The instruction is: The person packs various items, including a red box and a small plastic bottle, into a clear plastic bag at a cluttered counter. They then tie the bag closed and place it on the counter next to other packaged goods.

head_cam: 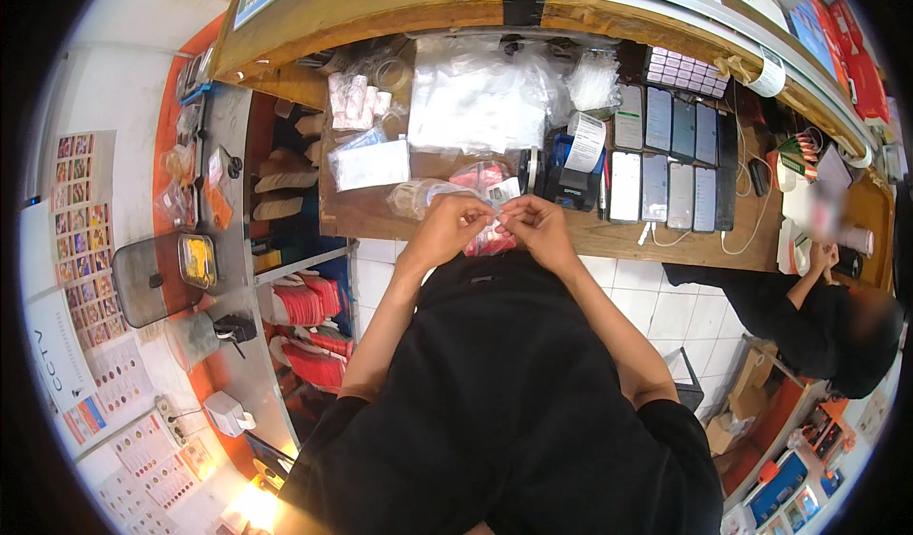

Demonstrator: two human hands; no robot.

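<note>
Both of my hands meet over the front edge of the wooden counter (371, 214). My left hand (453, 227) and my right hand (538, 230) pinch the clear plastic of a bag (491, 242) between fingertips. Red and white contents show through the bag below my fingers; what they are is hard to tell. Just beyond lies a red-and-white packet (476, 176) under clear plastic, with a printed paper slip (503, 191) beside it. To the left of the packet, a clear plastic item (414, 200) rests on the counter, partly behind my left hand.
Right of my hands stand a tape roll (529, 170) and a receipt printer (576, 191) with paper (588, 143) hanging out. Several phones (656, 185) with charging cables lie beyond. Clear plastic bags (478, 100) and paper rolls (356, 103) sit behind. A co-worker (813, 314) is at right.
</note>
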